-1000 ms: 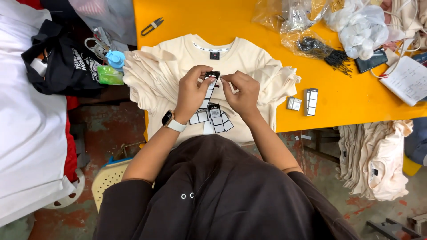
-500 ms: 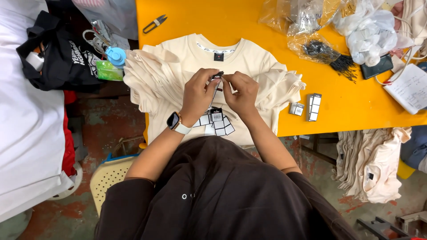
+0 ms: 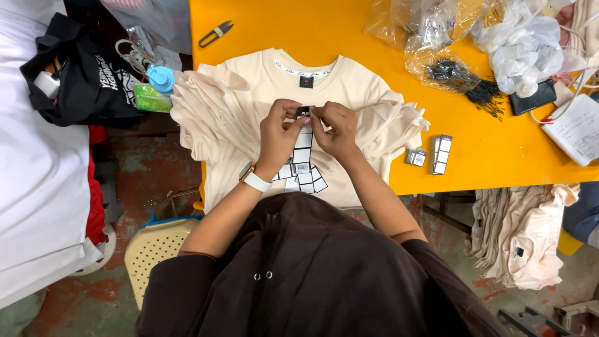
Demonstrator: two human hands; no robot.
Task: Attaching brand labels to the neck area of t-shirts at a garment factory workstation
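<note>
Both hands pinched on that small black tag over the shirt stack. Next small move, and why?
Probably lower the small black tag to the top cream shirt. The left hand and right hand both pinch it just above the chest, with white tags lying on the shirt below. Whether it is threaded yet cannot be told.

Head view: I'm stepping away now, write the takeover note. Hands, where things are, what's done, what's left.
Left hand and right hand: both pinch a small black tag at the top of a hanging strip of white tags.
Where: over the cream T-shirt topping a stack on the yellow table.
Nearby: two small tag stacks, snips, bag of black fasteners.
Done: shirt laid flat, tags in hand.
Left: no hang tag shows on the shirt yet; more cream shirts hang beside the table.
</note>
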